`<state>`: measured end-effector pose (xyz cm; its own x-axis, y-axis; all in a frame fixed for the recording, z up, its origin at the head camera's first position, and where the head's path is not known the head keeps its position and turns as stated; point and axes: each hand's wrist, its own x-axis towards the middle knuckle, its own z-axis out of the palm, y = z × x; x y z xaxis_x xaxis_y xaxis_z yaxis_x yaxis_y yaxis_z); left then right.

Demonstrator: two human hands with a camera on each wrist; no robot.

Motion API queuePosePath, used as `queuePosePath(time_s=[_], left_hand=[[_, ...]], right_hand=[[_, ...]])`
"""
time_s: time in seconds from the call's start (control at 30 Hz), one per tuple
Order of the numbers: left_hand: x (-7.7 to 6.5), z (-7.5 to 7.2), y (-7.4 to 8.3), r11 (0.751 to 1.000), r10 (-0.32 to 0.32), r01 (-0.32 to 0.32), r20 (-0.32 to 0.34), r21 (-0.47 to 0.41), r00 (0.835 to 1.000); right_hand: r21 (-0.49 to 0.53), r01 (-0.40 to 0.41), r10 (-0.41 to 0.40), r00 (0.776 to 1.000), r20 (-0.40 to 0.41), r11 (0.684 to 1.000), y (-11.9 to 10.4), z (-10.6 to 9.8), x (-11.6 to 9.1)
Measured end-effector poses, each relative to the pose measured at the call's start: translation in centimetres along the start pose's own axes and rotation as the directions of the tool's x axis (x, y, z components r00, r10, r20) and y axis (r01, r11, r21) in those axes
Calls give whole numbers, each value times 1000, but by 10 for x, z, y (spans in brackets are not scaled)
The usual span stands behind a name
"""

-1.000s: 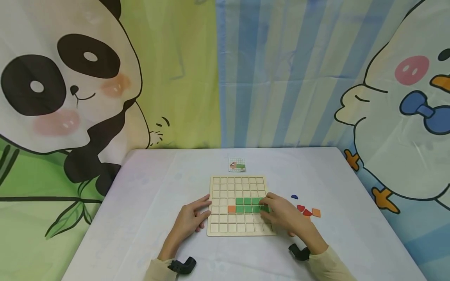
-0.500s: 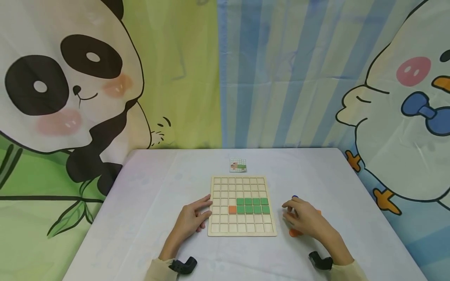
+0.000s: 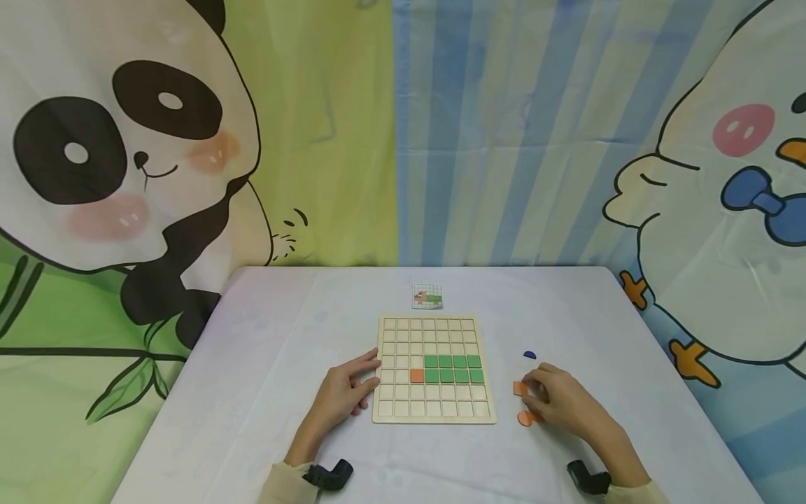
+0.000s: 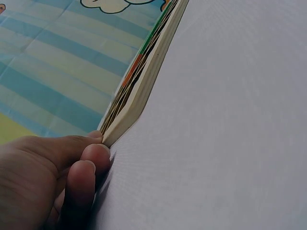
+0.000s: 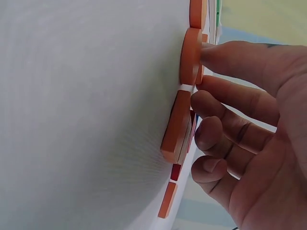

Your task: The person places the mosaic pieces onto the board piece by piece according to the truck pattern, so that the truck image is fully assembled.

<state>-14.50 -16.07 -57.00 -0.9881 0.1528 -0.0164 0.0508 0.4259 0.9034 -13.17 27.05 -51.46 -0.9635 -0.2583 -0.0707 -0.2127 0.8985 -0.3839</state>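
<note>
A pale wooden grid board [image 3: 434, 413] lies on the white table. Two rows of green square tiles [image 3: 446, 376] sit in its cells, with one orange square tile [image 3: 417, 376] at the lower row's left end. My left hand [image 3: 343, 393] rests at the board's left edge, thumb and forefinger spread along it; the left wrist view shows its fingertips at a board corner [image 4: 112, 136]. To the right of the board, my right hand [image 3: 563, 400] pinches another orange square tile [image 3: 519, 388] between thumb and forefinger. Round orange pieces [image 5: 191, 56] lie close by its thumb.
A blue half-round piece [image 3: 530, 355] lies beyond my right hand. Red [image 5: 176, 171] and more orange pieces [image 5: 176, 127] sit under and behind that hand. A small printed card [image 3: 427, 297] with a coloured grid picture lies past the board's far edge. Cartoon curtains [image 3: 340, 140] hang behind the table.
My right hand has left the right end of the green tiles and moved right to the loose pieces, where it pinches an orange square tile. The left hand has stayed at the board's edge.
</note>
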Motion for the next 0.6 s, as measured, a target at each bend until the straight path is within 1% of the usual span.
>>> queuePosePath(time_s=[0.6], left_hand=[[0, 0, 1, 1000, 0, 0, -1, -3, 1000]], right_hand=[[13, -36, 36, 999, 21, 999, 4, 1, 3]])
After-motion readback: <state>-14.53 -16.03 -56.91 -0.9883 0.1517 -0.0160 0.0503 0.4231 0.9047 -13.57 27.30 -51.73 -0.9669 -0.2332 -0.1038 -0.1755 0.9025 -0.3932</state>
